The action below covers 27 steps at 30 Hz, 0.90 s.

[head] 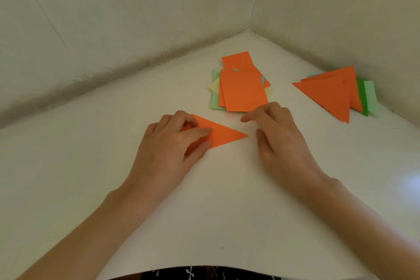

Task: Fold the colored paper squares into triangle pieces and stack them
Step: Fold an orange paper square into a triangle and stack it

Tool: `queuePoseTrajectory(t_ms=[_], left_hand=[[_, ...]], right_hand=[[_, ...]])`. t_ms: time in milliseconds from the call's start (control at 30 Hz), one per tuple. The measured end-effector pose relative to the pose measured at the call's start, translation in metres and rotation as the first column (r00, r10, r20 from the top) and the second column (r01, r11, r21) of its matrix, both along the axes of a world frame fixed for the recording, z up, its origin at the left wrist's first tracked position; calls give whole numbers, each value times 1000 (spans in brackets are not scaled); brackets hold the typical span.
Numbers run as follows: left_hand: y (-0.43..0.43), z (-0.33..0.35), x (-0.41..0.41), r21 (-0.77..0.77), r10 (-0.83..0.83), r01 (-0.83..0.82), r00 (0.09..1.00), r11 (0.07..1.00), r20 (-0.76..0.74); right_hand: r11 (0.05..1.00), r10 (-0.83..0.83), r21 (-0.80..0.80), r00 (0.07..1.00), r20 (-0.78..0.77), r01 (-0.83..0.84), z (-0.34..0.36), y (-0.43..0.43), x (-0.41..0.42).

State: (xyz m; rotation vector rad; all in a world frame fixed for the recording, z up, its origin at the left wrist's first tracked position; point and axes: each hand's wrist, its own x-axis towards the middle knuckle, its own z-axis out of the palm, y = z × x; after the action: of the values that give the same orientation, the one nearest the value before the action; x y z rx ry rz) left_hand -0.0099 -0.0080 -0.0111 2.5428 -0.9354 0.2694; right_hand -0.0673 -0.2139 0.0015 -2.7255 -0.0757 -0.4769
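Orange triangle (225, 135) lies flat on the white table (204, 211) near centre, its tip pointing to 3 o'clock. On the head view I see the left hand (168, 143) pressing the wide end down with fairly straight fingers. The right hand (279, 138), at 3 o'clock just past the tip, is loosely curled and holds nothing. Unfolded squares (243, 91) sit at 1 o'clock, and the stacked triangles (327, 95) at 2 o'clock.
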Motion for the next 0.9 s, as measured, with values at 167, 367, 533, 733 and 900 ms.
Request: queuePoseTrajectory(t_ms=[167, 367, 533, 733, 900], left_hand=[[-2, 4, -2, 32, -25, 22, 996, 999, 83], [1, 10, -13, 225, -169, 121, 964, 967, 207], [25, 15, -17, 306, -151, 79, 964, 949, 217], [41, 13, -25, 311, -113, 42, 970, 949, 215], [50, 16, -28, 287, -99, 19, 958, 958, 268]], right_hand=[[934, 254, -262, 967, 16, -241, -2, -4, -4], [938, 253, -270, 961, 108, -217, -3, 2, -3], [934, 244, -300, 960, 137, -195, -4, 3, -4], [936, 228, -313, 955, 190, -161, -9, 2, -4], [936, 229, -315, 951, 208, -157, -11, 2, -4]])
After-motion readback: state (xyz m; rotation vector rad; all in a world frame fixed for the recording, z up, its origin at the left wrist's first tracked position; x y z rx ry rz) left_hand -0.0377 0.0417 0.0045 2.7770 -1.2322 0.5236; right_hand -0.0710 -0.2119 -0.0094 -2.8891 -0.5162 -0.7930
